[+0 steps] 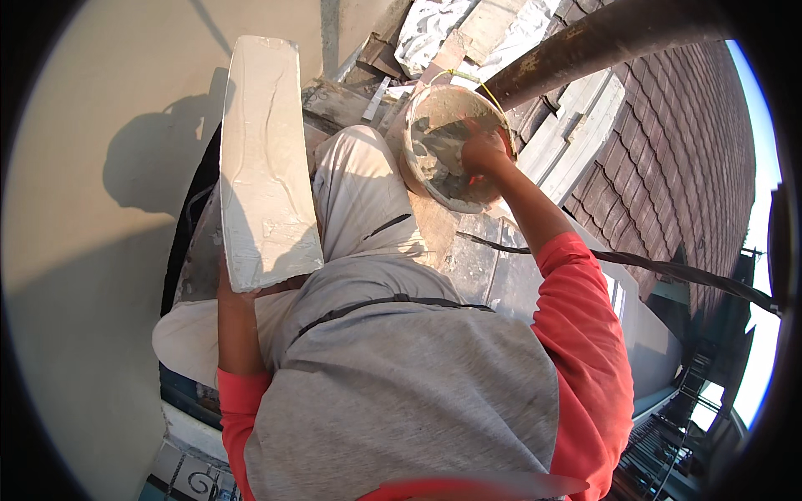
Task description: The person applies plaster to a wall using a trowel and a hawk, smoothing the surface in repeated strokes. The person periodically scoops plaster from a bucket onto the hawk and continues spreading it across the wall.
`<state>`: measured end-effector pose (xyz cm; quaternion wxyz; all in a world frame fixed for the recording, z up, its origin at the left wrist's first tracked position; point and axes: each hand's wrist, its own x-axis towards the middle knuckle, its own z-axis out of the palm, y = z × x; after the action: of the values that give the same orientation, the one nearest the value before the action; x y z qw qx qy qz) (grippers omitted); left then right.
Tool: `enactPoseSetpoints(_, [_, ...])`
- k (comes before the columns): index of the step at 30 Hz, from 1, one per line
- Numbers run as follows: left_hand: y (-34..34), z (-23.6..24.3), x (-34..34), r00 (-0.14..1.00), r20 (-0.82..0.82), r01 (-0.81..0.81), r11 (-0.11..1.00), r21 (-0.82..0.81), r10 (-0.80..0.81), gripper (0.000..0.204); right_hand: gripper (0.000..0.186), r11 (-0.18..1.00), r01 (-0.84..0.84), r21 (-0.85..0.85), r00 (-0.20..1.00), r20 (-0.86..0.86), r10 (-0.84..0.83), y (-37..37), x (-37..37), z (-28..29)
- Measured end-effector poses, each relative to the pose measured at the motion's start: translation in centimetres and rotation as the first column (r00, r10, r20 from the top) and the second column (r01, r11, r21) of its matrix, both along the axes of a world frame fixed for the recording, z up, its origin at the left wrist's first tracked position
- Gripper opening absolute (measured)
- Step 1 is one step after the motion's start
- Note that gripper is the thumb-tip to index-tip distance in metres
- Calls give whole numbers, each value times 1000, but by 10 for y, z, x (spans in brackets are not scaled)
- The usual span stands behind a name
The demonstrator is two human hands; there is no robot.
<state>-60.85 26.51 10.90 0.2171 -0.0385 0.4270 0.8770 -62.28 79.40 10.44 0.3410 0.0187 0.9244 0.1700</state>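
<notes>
My left hand (pixel 249 291) is mostly hidden under the near end of a long, pale board (pixel 269 167) and holds it up. Wet, cream-grey plaster with ridges coats the board's upper face. At the upper middle stands a round bucket (pixel 411 171) with a thin yellow handle, its inside smeared with grey plaster (pixel 441 150). My right hand (pixel 486 154) reaches into it over the right rim, fingers curled closed. Whatever it grips is blurred and hidden; a bit of orange-red shows beside the fingers.
A smooth plastered wall (pixel 75 275) rises on the left. A thick, dark pipe (pixel 601 50) crosses above the bucket, and a black twisted cable (pixel 668 267) runs to the right. Roof tiles (pixel 660 142) slope away beyond white planks (pixel 576 134). My bent leg (pixel 359 184) lies between board and bucket.
</notes>
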Motion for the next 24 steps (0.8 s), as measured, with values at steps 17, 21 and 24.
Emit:
enactPoseSetpoints(17, [28, -14, -18, 991, 3, 136, 989, 64, -136, 59, 28, 979, 204, -31, 973, -105, -206, 16, -26, 22])
enactPoseSetpoints(21, [31, -10, -21, 969, -96, 246, 921, 302, -228, 58, 32, 949, 262, -176, 946, -145, -288, 37, -25, -19])
enactPoseSetpoints(24, [37, -2, -19, 965, -129, 251, 946, 206, -228, 57, 33, 928, 251, -276, 961, -41, -272, 56, -31, -58])
